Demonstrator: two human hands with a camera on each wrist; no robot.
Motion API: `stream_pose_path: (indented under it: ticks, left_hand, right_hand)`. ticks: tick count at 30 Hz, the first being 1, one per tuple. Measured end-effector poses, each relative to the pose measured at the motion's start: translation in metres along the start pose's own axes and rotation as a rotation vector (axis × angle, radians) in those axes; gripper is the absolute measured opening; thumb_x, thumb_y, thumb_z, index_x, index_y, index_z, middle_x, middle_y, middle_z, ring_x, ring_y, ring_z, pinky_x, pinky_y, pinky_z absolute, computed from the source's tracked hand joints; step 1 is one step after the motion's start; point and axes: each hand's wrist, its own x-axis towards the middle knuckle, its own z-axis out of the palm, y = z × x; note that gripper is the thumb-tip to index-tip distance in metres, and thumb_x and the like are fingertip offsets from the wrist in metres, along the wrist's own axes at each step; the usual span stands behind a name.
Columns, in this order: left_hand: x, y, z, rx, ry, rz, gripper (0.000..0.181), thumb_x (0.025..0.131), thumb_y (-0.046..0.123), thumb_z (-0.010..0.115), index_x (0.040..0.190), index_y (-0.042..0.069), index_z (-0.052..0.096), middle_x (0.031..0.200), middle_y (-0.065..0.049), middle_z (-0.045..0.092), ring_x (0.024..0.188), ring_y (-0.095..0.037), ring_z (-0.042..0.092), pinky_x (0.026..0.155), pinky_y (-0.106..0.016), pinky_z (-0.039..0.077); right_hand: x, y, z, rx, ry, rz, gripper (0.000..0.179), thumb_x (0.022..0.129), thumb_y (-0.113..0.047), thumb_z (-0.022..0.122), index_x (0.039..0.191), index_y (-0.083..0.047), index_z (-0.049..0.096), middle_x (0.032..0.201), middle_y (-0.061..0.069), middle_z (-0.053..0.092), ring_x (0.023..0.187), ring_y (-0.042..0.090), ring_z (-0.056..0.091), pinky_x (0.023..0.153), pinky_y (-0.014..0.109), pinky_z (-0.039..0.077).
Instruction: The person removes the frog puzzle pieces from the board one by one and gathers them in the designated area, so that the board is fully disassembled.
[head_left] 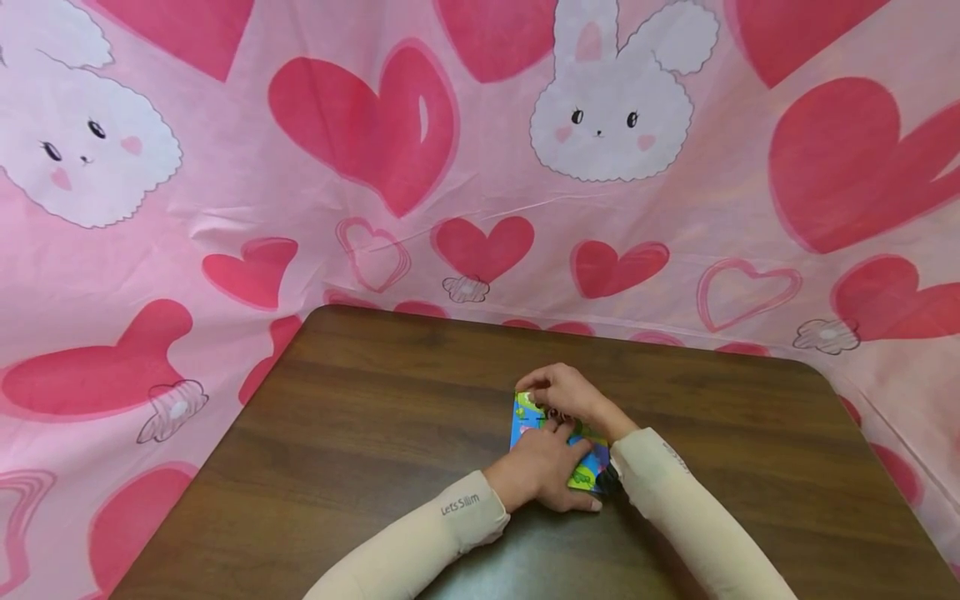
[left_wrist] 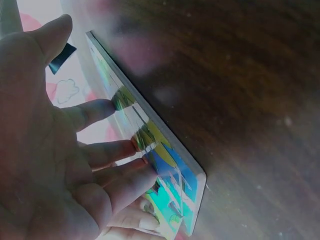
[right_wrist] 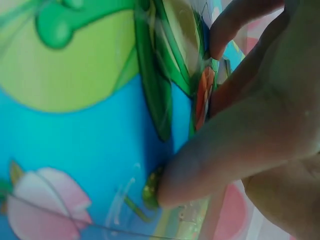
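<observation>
The fingers of the right hand (head_left: pixel 568 392) are bent down onto the far part of a picture board (head_left: pixel 598 454). In the right wrist view, the nearest fingertip (right_wrist: pixel 175 185) is set against a small shiny green spot (right_wrist: pixel 151 191), though whether anything is pinched cannot be told. The fingers of the left hand (head_left: pixel 551 467) are spread across the board, the thumb held wide, and nothing is gripped by them.

The step in hand is judged to be fine work by the right fingers on a steadied board. For this, light, even pressure should be kept by the left fingers, well clear of the worked spot. Any small part is best taken by its edges, so that the board is neither tipped nor slid.

The board's middle is covered by both hands. Whether the green spot is printed or raised cannot be made out, and an orange patch (right_wrist: pixel 204 97) is partly hidden by the fingers. The picture is broken up by glare in the left wrist view. A dark object (head_left: pixel 609 479) by the right sleeve (head_left: pixel 705 517) cannot be identified. Farther out, the brown counter (head_left: pixel 360 433) is cut off at the bottom of the head view.
</observation>
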Motion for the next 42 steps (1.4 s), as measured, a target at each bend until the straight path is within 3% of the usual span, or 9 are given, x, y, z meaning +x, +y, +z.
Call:
stream_pose_path:
  ticks: [5, 9, 12, 18, 23, 32, 42]
  left_hand:
    - [-0.001, 0.000, 0.000, -0.018, -0.002, 0.005, 0.083, 0.083, 0.083, 0.052, 0.152, 0.037, 0.042, 0.163, 0.000, 0.034, 0.150, -0.023, 0.033, 0.110, -0.039, 0.045]
    - [-0.001, -0.001, 0.000, -0.037, 0.003, 0.004, 0.081, 0.084, 0.081, 0.053, 0.152, 0.038, 0.042, 0.161, 0.000, 0.037, 0.148, -0.024, 0.037, 0.108, -0.043, 0.047]
    - [0.000, -0.002, -0.002, -0.050, -0.002, -0.004, 0.079, 0.085, 0.080, 0.053, 0.152, 0.039, 0.043, 0.163, 0.000, 0.036, 0.149, -0.025, 0.037, 0.107, -0.044, 0.047]
    - [0.003, -0.002, -0.004, -0.051, -0.025, -0.018, 0.077, 0.086, 0.079, 0.054, 0.152, 0.041, 0.043, 0.164, 0.001, 0.035, 0.151, -0.025, 0.034, 0.112, -0.043, 0.043]
    - [0.003, -0.001, -0.003, -0.044, -0.022, -0.019, 0.077, 0.085, 0.078, 0.055, 0.152, 0.041, 0.043, 0.164, 0.001, 0.036, 0.151, -0.025, 0.034, 0.111, -0.043, 0.044]
    - [0.004, 0.000, -0.002, -0.023, -0.012, -0.023, 0.079, 0.085, 0.077, 0.056, 0.152, 0.039, 0.043, 0.163, -0.002, 0.037, 0.151, -0.026, 0.035, 0.110, -0.043, 0.045]
    - [0.004, 0.000, -0.001, -0.020, -0.011, -0.022, 0.079, 0.084, 0.077, 0.057, 0.152, 0.039, 0.043, 0.163, -0.002, 0.037, 0.150, -0.026, 0.036, 0.111, -0.043, 0.044]
  right_hand:
    - [0.000, 0.010, -0.003, 0.145, 0.006, 0.009, 0.024, 0.100, -0.009, 0.061, 0.121, -0.008, 0.072, 0.101, 0.007, 0.071, 0.069, 0.018, 0.053, 0.066, 0.031, 0.049]
    - [-0.004, 0.016, -0.015, 0.284, 0.031, 0.050, 0.027, 0.101, -0.009, 0.059, 0.125, -0.002, 0.069, 0.110, 0.013, 0.070, 0.078, 0.020, 0.055, 0.070, 0.032, 0.052]
    - [-0.010, 0.020, -0.027, 0.320, 0.049, 0.066, 0.029, 0.102, -0.010, 0.058, 0.128, -0.001, 0.067, 0.123, 0.016, 0.067, 0.090, 0.020, 0.059, 0.077, 0.033, 0.055]
    - [-0.025, 0.038, -0.046, 0.368, 0.107, 0.108, 0.035, 0.103, -0.014, 0.058, 0.135, 0.000, 0.061, 0.129, 0.016, 0.066, 0.101, 0.017, 0.062, 0.088, 0.037, 0.057]
    - [-0.039, 0.059, -0.059, 0.440, 0.162, 0.144, 0.040, 0.103, -0.016, 0.058, 0.139, 0.003, 0.056, 0.135, 0.018, 0.064, 0.103, 0.014, 0.064, 0.088, 0.032, 0.058]
    - [-0.070, 0.091, -0.083, 0.554, 0.219, 0.185, 0.048, 0.104, -0.018, 0.057, 0.145, 0.004, 0.047, 0.109, -0.016, 0.069, 0.096, 0.006, 0.062, 0.083, 0.025, 0.056]
    - [-0.093, 0.111, -0.096, 0.533, 0.237, 0.209, 0.049, 0.104, -0.019, 0.057, 0.145, 0.005, 0.045, 0.104, -0.018, 0.067, 0.094, 0.005, 0.061, 0.082, 0.026, 0.055]
